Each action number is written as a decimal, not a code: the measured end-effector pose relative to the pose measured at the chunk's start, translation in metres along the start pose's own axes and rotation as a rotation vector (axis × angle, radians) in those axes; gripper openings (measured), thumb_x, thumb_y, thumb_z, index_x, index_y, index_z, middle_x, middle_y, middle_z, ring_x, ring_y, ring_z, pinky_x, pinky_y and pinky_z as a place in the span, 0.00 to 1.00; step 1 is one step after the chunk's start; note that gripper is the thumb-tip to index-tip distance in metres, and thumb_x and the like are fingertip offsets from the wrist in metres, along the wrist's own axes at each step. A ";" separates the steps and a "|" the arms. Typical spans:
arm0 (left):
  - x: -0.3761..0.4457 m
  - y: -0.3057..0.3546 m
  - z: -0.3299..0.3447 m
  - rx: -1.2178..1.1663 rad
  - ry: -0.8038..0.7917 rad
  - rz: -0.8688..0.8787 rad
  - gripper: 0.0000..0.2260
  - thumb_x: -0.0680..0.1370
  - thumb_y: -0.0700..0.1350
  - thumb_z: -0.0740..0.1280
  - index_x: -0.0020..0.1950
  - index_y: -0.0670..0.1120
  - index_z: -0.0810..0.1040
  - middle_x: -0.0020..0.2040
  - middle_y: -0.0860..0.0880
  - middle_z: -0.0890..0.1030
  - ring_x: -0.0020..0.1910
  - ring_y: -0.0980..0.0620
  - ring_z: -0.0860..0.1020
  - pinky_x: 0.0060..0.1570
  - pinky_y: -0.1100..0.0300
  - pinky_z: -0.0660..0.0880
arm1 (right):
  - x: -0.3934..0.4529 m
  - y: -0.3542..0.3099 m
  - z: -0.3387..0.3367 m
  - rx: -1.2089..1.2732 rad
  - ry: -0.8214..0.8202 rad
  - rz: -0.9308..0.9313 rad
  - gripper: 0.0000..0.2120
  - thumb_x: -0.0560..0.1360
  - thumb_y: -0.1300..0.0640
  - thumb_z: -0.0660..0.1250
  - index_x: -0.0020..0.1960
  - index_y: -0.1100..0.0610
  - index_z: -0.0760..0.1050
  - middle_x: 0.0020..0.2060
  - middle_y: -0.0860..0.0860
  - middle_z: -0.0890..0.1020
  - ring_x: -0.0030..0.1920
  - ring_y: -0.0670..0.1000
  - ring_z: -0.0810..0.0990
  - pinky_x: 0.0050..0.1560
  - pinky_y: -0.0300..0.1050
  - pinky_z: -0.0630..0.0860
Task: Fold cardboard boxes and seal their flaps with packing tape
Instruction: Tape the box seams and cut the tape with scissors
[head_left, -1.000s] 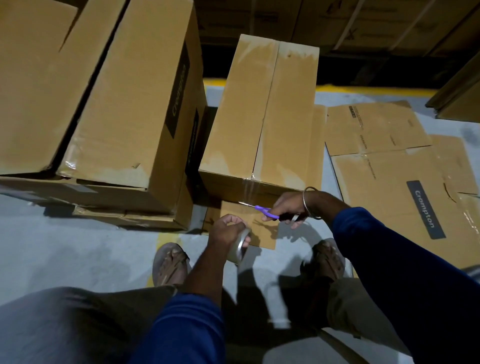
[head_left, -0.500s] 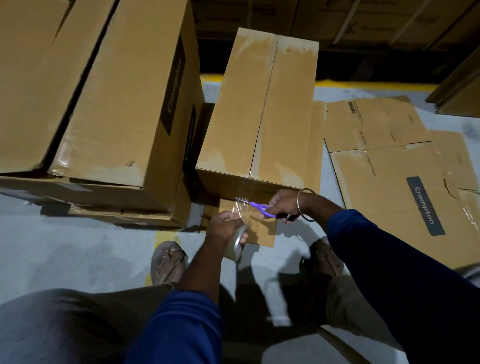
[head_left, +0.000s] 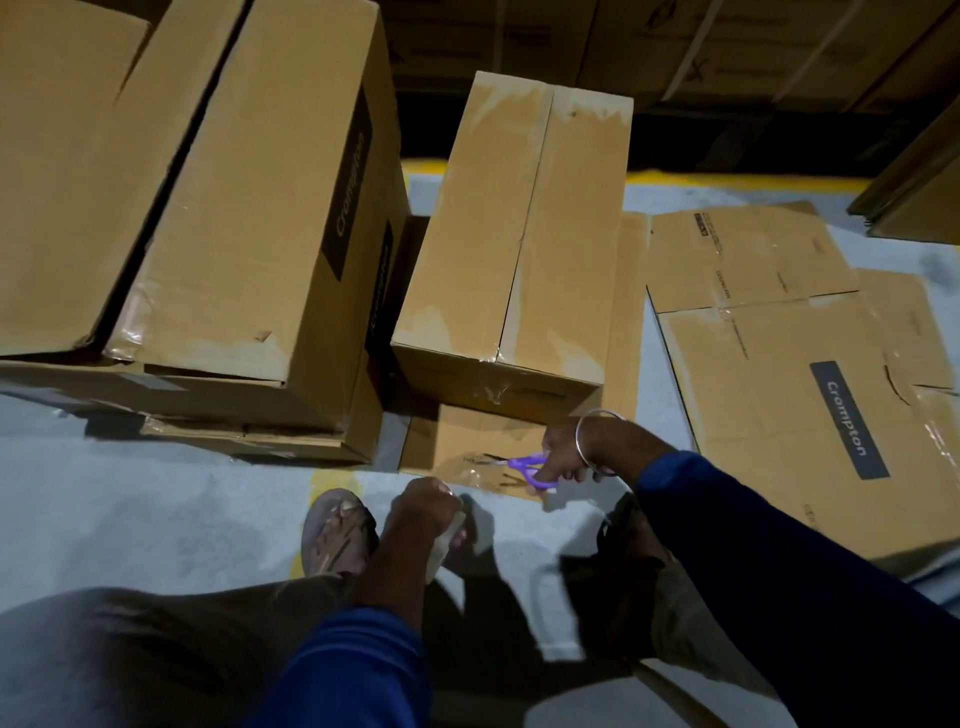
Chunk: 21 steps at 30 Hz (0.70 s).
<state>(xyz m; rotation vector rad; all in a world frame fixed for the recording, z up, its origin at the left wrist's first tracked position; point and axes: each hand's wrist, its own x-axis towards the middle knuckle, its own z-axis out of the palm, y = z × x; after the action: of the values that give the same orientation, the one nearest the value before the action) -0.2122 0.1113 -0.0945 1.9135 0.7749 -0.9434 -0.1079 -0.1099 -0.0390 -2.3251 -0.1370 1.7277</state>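
A sealed cardboard box (head_left: 511, 244) stands at centre frame on flattened cardboard (head_left: 467, 447). Just below it, the right hand (head_left: 569, 449) grips purple scissors (head_left: 530, 470), blades pointing left. The left hand (head_left: 423, 512) clenches a tape roll (head_left: 447, 538) at lower centre. Larger boxes (head_left: 234, 208) fill the upper left.

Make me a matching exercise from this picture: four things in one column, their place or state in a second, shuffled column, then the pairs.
Things:
1. scissors
2. tape roll
3. sealed box
4. flattened box

Places or states:
A. lying flat on the floor at the right
B. gripped by the left hand
C. standing in the middle, top seam taped
D. held in the right hand

Pairs: 1-D, 2-B, 3-C, 4-A
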 end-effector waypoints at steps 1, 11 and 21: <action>0.002 0.001 -0.006 -0.048 0.029 0.006 0.07 0.79 0.46 0.71 0.44 0.44 0.81 0.33 0.43 0.85 0.36 0.42 0.86 0.48 0.44 0.85 | 0.000 0.003 0.005 -0.053 0.066 -0.077 0.16 0.75 0.48 0.75 0.51 0.58 0.76 0.42 0.54 0.79 0.41 0.55 0.76 0.35 0.41 0.70; -0.006 0.025 -0.026 -0.458 0.311 0.198 0.06 0.78 0.44 0.72 0.42 0.48 0.79 0.41 0.45 0.84 0.44 0.40 0.83 0.49 0.47 0.80 | 0.003 -0.028 -0.009 -0.058 0.725 -0.749 0.20 0.76 0.43 0.71 0.64 0.48 0.72 0.58 0.46 0.77 0.52 0.47 0.74 0.49 0.41 0.72; -0.016 0.048 -0.048 -0.693 0.306 0.284 0.03 0.77 0.47 0.72 0.49 0.52 0.81 0.48 0.39 0.85 0.45 0.37 0.85 0.48 0.37 0.83 | 0.018 -0.013 0.014 0.085 0.715 -0.588 0.19 0.76 0.38 0.71 0.60 0.46 0.71 0.49 0.44 0.78 0.47 0.48 0.77 0.46 0.53 0.77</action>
<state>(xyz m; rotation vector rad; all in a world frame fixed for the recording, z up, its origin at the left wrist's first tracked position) -0.1674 0.1289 -0.0441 1.4966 0.8375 -0.1585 -0.1150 -0.0916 -0.0559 -2.3527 -0.5292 0.5816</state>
